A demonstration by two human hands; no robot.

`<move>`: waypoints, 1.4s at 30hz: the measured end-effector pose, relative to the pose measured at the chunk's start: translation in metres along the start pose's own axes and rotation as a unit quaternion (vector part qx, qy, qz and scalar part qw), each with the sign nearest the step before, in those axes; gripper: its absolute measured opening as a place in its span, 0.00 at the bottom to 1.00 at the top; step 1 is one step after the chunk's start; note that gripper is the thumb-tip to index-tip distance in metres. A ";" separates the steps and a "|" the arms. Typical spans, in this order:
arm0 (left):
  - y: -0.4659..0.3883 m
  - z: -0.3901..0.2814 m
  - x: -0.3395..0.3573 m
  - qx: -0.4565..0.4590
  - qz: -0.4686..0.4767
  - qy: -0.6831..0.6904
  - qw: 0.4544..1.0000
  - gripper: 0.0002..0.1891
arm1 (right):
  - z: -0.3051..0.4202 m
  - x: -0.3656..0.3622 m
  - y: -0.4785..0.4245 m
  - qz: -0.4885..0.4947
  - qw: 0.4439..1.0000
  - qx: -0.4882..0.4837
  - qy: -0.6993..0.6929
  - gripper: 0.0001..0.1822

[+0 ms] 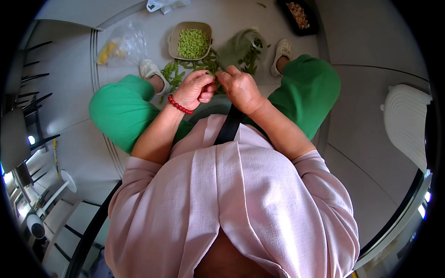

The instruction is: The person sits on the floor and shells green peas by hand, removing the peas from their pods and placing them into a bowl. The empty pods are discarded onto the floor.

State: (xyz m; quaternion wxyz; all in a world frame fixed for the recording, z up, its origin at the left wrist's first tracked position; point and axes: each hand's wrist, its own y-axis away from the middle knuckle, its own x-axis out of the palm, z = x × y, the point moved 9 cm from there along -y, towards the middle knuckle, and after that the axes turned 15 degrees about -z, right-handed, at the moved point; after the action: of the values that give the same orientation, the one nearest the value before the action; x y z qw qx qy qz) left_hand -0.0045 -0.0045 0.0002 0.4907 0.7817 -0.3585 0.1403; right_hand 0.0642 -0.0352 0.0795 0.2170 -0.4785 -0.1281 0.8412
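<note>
In front of my lap, my left hand (195, 88), wearing a red bead bracelet (179, 105), pinches a small green bean pod (210, 73) between thumb and forefinger. The fingertips of my right hand (240, 87) meet it from the other side; much of the pod is hidden by fingers. Under my hands is a grey-green basin (213, 106), mostly covered. Beyond them, a beige square bowl (171, 47) holds shelled green beans (193, 43). Loose pods (172, 72) lie on the floor around its near side. More pods fill a thin green plastic bag (233, 48) at the right.
A clear plastic bag (130, 43) with something yellow inside lies at the left. A black tray (309, 30) of brownish pieces sits at the far right, a white bag (167, 5) at the top. My shoes (283, 52) flank the pods. A white plastic piece (405, 118) stands right.
</note>
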 end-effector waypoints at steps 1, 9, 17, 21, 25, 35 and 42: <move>0.000 -0.001 -0.001 0.001 -0.004 0.000 1.000 0.06 | 0.000 0.002 0.000 0.006 1.000 -0.003 -0.002 0.04; -0.011 0.000 -0.015 0.025 -0.062 -0.047 0.997 0.06 | -0.003 0.023 0.004 0.046 0.998 0.000 -0.035 0.03; -0.010 -0.015 -0.015 0.082 -0.046 -0.026 0.995 0.03 | -0.033 0.048 0.014 0.105 0.826 0.413 -0.370 0.09; -0.008 -0.018 -0.015 0.086 -0.018 -0.052 0.995 0.03 | -0.032 0.053 0.015 0.136 0.750 0.452 -0.464 0.11; -0.004 -0.022 -0.012 0.079 -0.018 -0.076 0.994 0.03 | -0.031 0.056 0.017 0.142 0.676 0.483 -0.538 0.11; 0.002 -0.033 -0.008 0.100 -0.027 -0.068 0.992 0.04 | -0.021 0.064 0.022 0.106 0.428 0.562 -0.700 0.09; 0.000 -0.037 -0.020 0.136 -0.086 -0.081 0.984 0.05 | -0.022 0.062 0.018 0.087 0.455 0.536 -0.706 0.07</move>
State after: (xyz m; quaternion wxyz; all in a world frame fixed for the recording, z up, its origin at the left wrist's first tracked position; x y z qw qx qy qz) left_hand -0.0135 0.0356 0.0065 0.3593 0.8779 -0.3059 0.0813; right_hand 0.0512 -0.0208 0.0138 0.1914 0.4814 0.2816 0.8077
